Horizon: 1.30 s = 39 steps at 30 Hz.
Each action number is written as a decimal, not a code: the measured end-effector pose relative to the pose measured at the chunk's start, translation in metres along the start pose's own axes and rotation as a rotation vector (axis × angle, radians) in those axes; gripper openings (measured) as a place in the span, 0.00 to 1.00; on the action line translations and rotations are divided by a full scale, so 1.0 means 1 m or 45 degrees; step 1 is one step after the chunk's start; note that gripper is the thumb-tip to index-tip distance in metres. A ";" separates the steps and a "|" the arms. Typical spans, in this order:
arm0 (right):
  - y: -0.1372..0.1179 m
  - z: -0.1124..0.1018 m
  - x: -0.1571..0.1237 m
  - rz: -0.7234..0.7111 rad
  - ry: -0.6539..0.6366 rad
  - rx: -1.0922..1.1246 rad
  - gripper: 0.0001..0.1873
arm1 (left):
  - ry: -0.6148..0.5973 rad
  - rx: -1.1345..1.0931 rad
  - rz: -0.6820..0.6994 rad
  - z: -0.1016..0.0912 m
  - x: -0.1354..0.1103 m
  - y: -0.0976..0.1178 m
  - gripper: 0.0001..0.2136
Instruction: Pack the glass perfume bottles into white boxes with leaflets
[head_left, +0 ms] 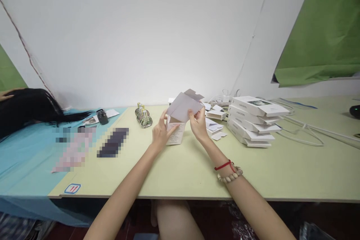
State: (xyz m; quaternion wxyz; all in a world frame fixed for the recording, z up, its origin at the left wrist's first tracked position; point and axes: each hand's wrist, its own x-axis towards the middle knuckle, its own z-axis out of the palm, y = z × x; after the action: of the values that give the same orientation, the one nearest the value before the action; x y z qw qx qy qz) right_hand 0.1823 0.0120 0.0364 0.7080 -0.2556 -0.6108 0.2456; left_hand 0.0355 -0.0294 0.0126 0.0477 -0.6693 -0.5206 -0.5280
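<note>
Both hands are raised over the middle of the table, gripping a partly folded paper carton. Its upper panels are plain pale grey with a notched flap at the top, and fine print covers its lower panel. My left hand closes on the carton's left edge, with the thumb stretched across it. At the right edge, my right hand pinches the carton between thumb and fingers. The fingers behind the panels are partly hidden. Several glass bottles with metallic necks stand left of my hands.
A stack of white boxes stands on the right, with open smaller cartons beside it. White cables lie farther right. On the left are a blurred dark item, a dark jar and a person's black hair over blue cloth.
</note>
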 end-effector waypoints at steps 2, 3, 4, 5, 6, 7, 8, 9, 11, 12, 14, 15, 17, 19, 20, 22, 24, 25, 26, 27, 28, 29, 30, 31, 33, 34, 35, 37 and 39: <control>0.000 0.000 -0.001 -0.008 -0.015 0.006 0.30 | 0.006 0.072 0.053 -0.001 0.001 -0.001 0.33; -0.001 0.000 -0.001 -0.007 -0.024 0.005 0.31 | 0.011 0.089 0.068 -0.001 0.001 -0.002 0.33; 0.000 0.000 -0.001 -0.005 -0.029 0.001 0.32 | 0.018 0.097 0.076 -0.002 0.001 -0.002 0.34; 0.000 0.000 -0.001 -0.003 -0.031 -0.003 0.32 | 0.026 0.097 0.079 -0.002 0.001 -0.002 0.34; 0.000 0.000 -0.001 0.001 -0.033 -0.005 0.33 | 0.033 0.092 0.076 -0.002 0.002 -0.003 0.34; 0.000 0.001 -0.001 0.006 -0.034 -0.004 0.33 | 0.039 0.083 0.070 -0.002 0.002 -0.003 0.35; 0.000 0.001 -0.002 0.011 -0.034 0.000 0.33 | 0.042 0.071 0.063 -0.002 0.002 -0.004 0.35; -0.001 0.001 -0.002 0.018 -0.033 0.004 0.34 | 0.042 0.059 0.059 -0.002 0.003 -0.004 0.35; -0.001 0.002 -0.002 0.041 -0.032 0.014 0.35 | 0.037 0.033 0.070 -0.003 0.004 -0.005 0.33; -0.002 0.002 -0.002 0.055 -0.028 0.022 0.35 | 0.032 0.019 0.086 -0.003 0.004 -0.005 0.32; -0.003 0.004 -0.002 0.085 -0.011 0.046 0.37 | 0.019 -0.010 0.131 -0.004 0.005 -0.005 0.30; -0.004 0.004 -0.002 0.097 0.001 0.065 0.39 | 0.012 -0.024 0.156 -0.004 0.005 -0.005 0.29; -0.007 0.005 -0.002 0.099 0.040 0.106 0.44 | 0.006 -0.036 0.205 -0.004 0.005 -0.005 0.26; -0.010 0.005 -0.001 0.079 0.097 0.124 0.47 | 0.013 -0.021 0.251 -0.003 0.005 -0.005 0.23; -0.013 0.004 -0.001 0.063 0.129 0.119 0.48 | 0.019 -0.005 0.271 -0.002 0.005 -0.005 0.21; -0.018 0.003 -0.002 0.027 0.188 0.073 0.48 | 0.025 0.031 0.305 -0.001 0.004 -0.005 0.19; -0.023 0.003 -0.004 -0.016 0.219 0.000 0.48 | 0.022 0.057 0.331 -0.001 0.004 -0.004 0.18; -0.026 0.003 -0.005 -0.036 0.220 -0.035 0.48 | 0.019 0.064 0.342 0.000 0.004 -0.004 0.18; -0.028 0.003 -0.006 -0.054 0.213 -0.064 0.47 | 0.015 0.068 0.352 0.000 0.004 -0.003 0.18; -0.030 0.004 -0.007 -0.068 0.202 -0.087 0.47 | 0.013 0.067 0.360 0.000 0.004 -0.003 0.18; -0.031 0.004 -0.008 -0.080 0.190 -0.108 0.46 | 0.011 0.064 0.363 0.000 0.004 -0.003 0.18; -0.032 0.005 -0.009 -0.090 0.180 -0.130 0.45 | 0.014 0.058 0.362 0.000 0.004 -0.002 0.19; -0.032 0.006 -0.010 -0.101 0.167 -0.157 0.45 | 0.018 0.049 0.357 0.001 0.003 -0.002 0.20; -0.032 0.006 -0.011 -0.115 0.150 -0.190 0.44 | 0.024 0.037 0.349 0.001 0.003 -0.002 0.21; -0.030 0.008 -0.013 -0.152 0.097 -0.273 0.43 | 0.020 0.001 0.338 0.003 0.001 -0.001 0.23; -0.028 0.009 -0.014 -0.174 0.069 -0.315 0.42 | 0.008 -0.021 0.335 0.004 0.000 -0.001 0.23; -0.027 0.010 -0.015 -0.195 0.042 -0.354 0.41 | -0.010 -0.045 0.328 0.004 -0.001 -0.001 0.23; -0.025 0.012 -0.018 -0.233 0.009 -0.416 0.34 | -0.059 -0.098 0.288 0.006 -0.003 -0.001 0.23; -0.024 0.013 -0.020 -0.262 -0.010 -0.467 0.23 | -0.111 -0.159 0.223 0.007 -0.004 -0.001 0.24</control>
State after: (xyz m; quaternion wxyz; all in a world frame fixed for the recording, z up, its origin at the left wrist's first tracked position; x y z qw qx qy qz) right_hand 0.1681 -0.0181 0.0392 0.6684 -0.3155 -0.6711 0.0576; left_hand 0.0396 -0.0269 0.0057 0.0293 -0.7361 -0.4278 -0.5237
